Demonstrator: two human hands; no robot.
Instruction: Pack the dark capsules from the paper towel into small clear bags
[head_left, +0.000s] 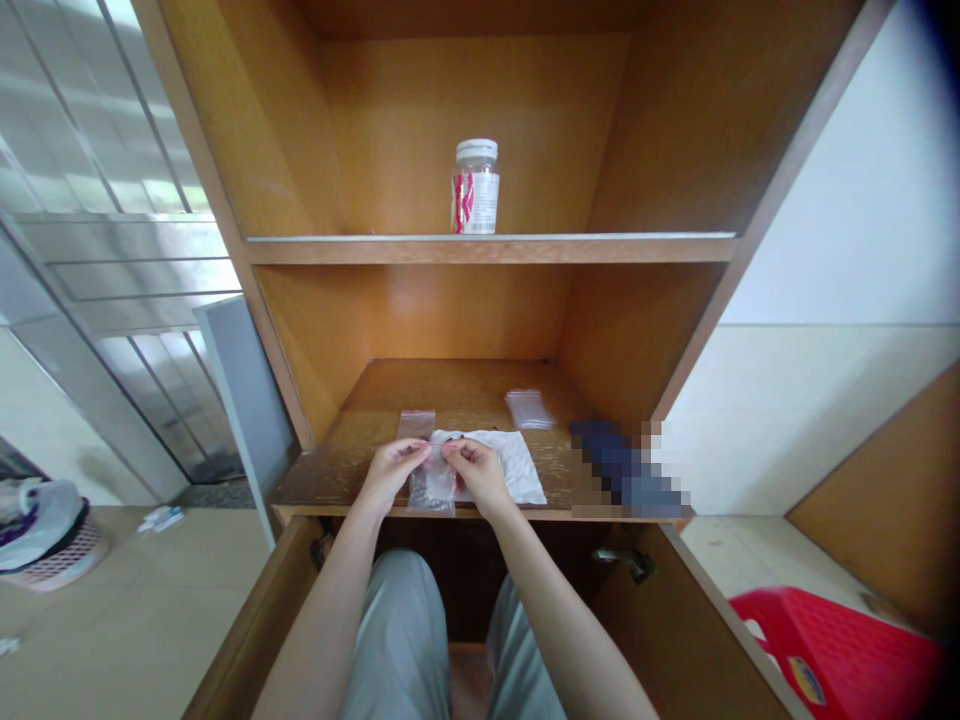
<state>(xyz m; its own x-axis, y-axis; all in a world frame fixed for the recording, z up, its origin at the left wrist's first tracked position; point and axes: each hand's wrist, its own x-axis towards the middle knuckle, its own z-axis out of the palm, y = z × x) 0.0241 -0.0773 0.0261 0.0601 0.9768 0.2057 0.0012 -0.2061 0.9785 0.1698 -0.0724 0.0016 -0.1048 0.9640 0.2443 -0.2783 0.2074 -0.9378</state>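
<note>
A small clear plastic bag (432, 488) is pinched along its top edge between my two hands, low over the front of the wooden shelf. My left hand (396, 466) grips the left end of that edge with thumb and forefinger. At the right end, my right hand (475, 466) does the same, its fingertips close to the left ones. Whether anything is inside the bag is too small to tell. Another clear bag (416, 424) lies flat just behind my left hand. Under and beside my right hand spreads a white cloth or tissue (521, 465), with something reddish partly hidden by the fingers.
Several clear bags (529, 409) lie farther back on the shelf. To the right is a blurred-out dark object (619, 465). A white-capped jar (475, 190) stands on the upper shelf. Open cabinet doors flank my knees; a red plastic stool (840, 650) is at the lower right.
</note>
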